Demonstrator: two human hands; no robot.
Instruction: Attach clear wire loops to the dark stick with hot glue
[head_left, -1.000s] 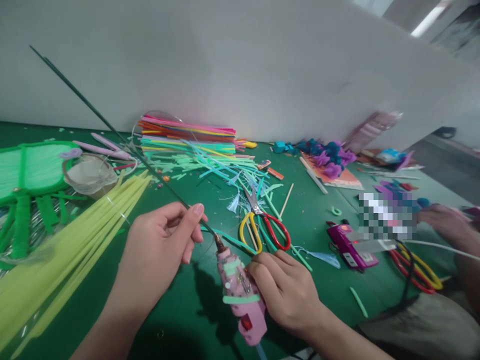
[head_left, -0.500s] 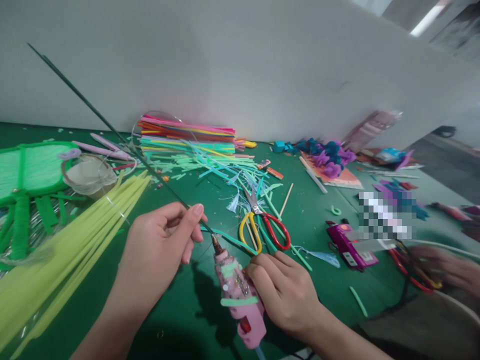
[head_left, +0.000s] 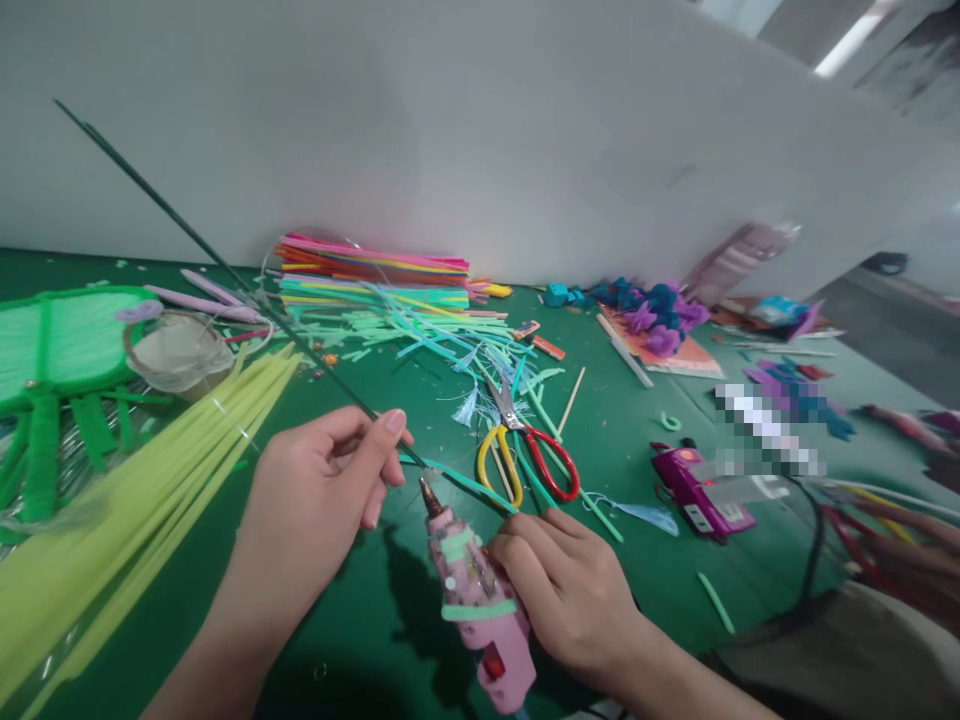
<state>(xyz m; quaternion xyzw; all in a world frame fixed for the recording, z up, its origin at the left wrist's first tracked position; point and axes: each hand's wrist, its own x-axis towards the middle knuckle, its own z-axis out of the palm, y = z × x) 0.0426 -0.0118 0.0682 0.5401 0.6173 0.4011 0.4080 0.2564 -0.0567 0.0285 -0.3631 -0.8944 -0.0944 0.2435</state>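
Observation:
Between the thumb and fingers of my left hand (head_left: 330,490) is a thin dark green stem (head_left: 172,212), slanting up to the far left. It looks like two thin rods lying together. My right hand (head_left: 570,590) is wrapped round a pink glue gun (head_left: 480,600) with mint-green strips about its body. The gun's brown, stained nozzle points up and lies just below the lower end of the stem. Some of my right fingers are hidden behind the gun. Beyond my right hand lie scissors (head_left: 514,425) with one yellow and one red handle.
Yellow pipe cleaners (head_left: 150,520) lie at left beside a green woven piece (head_left: 75,345). A stack of coloured pipe cleaners (head_left: 375,275) rests along the white partition (head_left: 450,120). At right are a purple power strip (head_left: 701,490) and another person's hand (head_left: 915,560) near red-and-yellow-handled scissors.
The glue gun's nozzle has dropped slightly away from the stem's end. My left hand has barely moved. At right, the other person's hand and scissors have shifted.

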